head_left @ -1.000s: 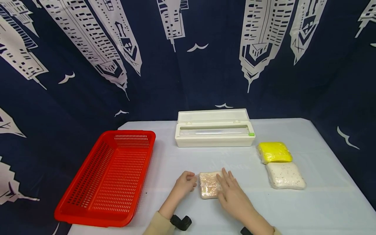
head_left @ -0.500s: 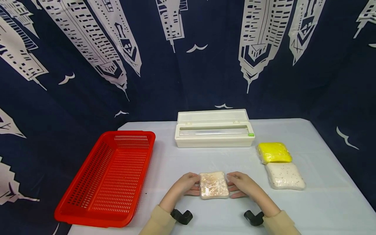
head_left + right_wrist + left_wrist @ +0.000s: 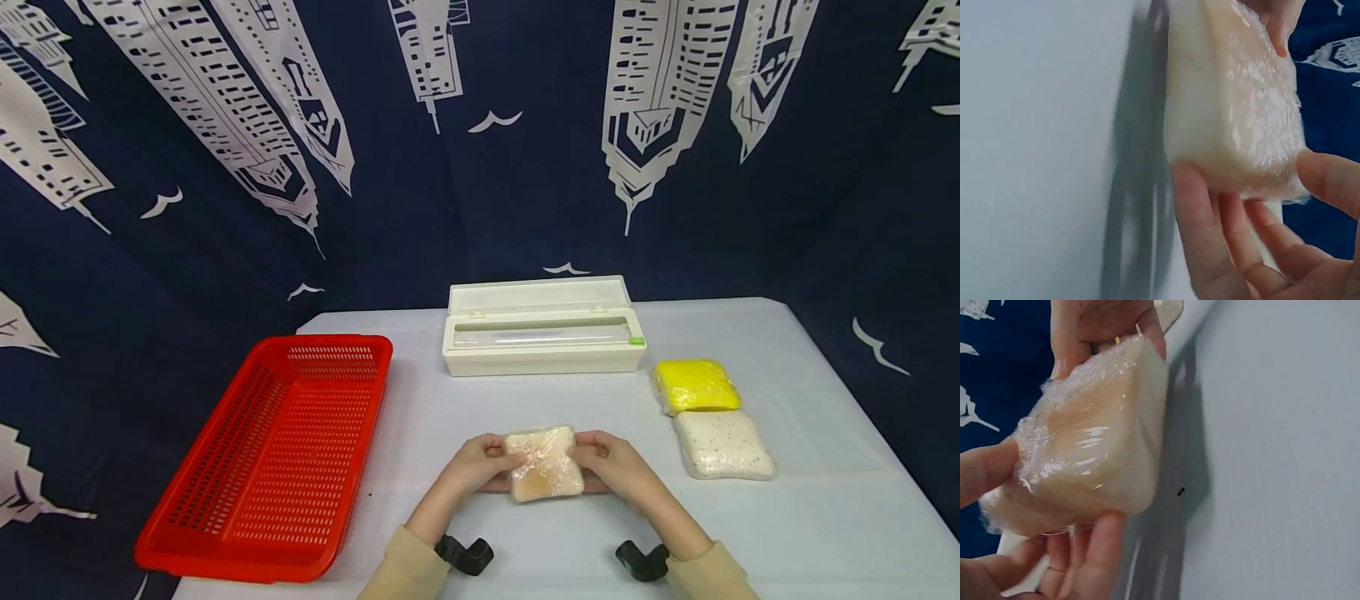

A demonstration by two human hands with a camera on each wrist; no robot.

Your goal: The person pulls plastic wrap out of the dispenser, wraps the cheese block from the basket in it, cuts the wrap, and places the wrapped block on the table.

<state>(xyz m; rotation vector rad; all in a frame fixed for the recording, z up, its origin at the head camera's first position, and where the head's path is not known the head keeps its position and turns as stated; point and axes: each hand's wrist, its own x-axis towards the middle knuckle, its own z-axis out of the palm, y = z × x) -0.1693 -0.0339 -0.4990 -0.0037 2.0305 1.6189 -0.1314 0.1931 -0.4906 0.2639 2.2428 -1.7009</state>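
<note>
A square, beige bread slice wrapped in clear cling film is held up between both hands, a little above the white table. My left hand grips its left edge, thumb on top and fingers beneath. At the opposite edge my right hand pinches it the same way. In the left wrist view the wrapped bread is tilted, its pale side facing the table. Bunched film shows along the far edge. The right wrist view shows the film's shiny creases on the bread.
A red perforated basket stands at the left. Behind the hands sits a white cling film dispenser, lid raised. To the right lie a yellow wrapped block and a speckled white wrapped block, touching each other.
The right hand moved from lying on the bread to its right edge. Both hands then took hold, and the bread has been lifted and tilted off the table.
</note>
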